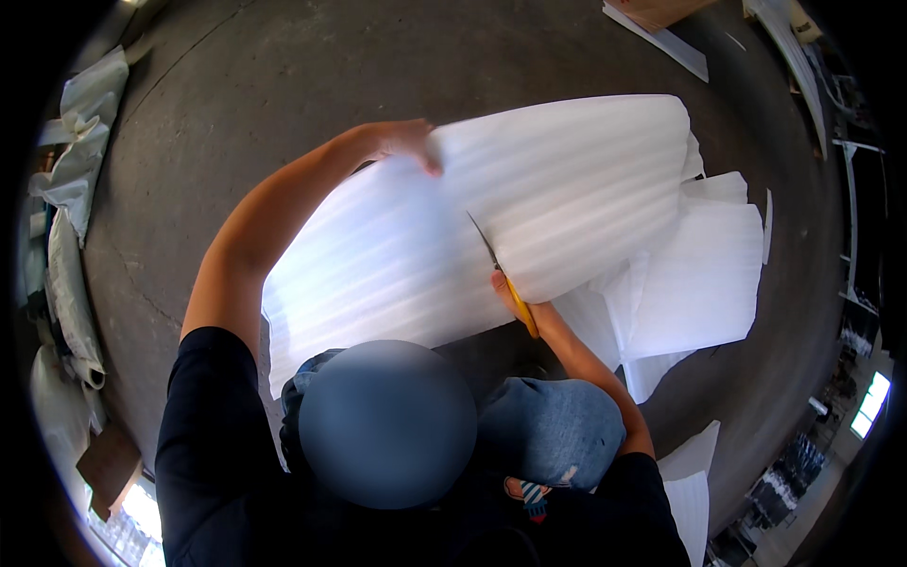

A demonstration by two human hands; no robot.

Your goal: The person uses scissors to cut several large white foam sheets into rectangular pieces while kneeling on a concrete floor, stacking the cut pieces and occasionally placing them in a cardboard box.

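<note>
A long white foam sheet (586,180), ribbed with faint stripes, spreads in front of my knees. My left hand (411,144), smeared by motion, grips its far edge with the fingers closed. At the near edge my right hand (508,295) is closed round a pair of scissors (521,308) with yellow handles. The dark blade points away from me and lies against the sheet around its middle. Part of the sheet left of the blade is blurred.
More white foam (704,274) lies folded and crumpled on the right, with another piece (690,491) by my right arm. White plastic bundles (76,293) line the left side. Cardboard (661,11) and white strips sit at the far right on the grey concrete floor (312,66).
</note>
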